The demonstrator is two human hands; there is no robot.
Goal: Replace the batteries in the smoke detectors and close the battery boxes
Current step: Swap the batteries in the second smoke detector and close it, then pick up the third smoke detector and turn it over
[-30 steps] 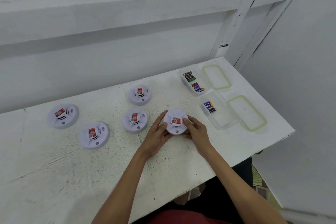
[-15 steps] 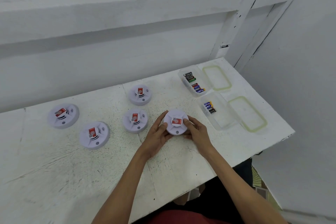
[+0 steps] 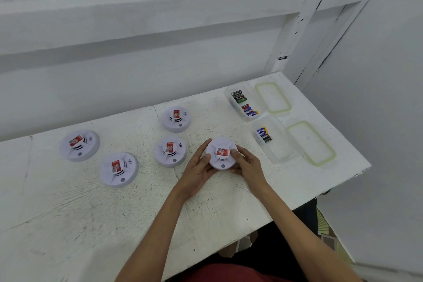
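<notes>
Both hands were clamped on one round white plastic smoke detector with a red label (image 3: 221,153), near the desk's (image 3: 68,224) right half, about mid-depth. The left hand (image 3: 198,170) cupped its left rim, fingers (image 3: 207,157) curled round the side; the right hand (image 3: 246,162) pinched the right rim, thumb pressing by the label. So both sets of fingers were closed on that detector — face up, not yet flipped or opened, as far as could be seen.

Four other white round detectors lay face up: one toward the back edge (image 3: 175,119), one just left of the held unit (image 3: 170,151), two more toward the desk's left end (image 3: 79,145) (image 3: 118,169). None showed an open battery bay.

Near the right back corner sat a clear plastic box holding mixed batteries (image 3: 243,104), its green-rimmed lid (image 3: 273,98) beside it; closer to the right edge, a second clear box with only a few batteries (image 3: 272,142), lid (image 3: 311,143) alongside — both boxes open.

Judgement: task looked early, approx. at the first unit. Can't tell whether any detector had fresh cells. Left: swaps, then closing both boxes.
</notes>
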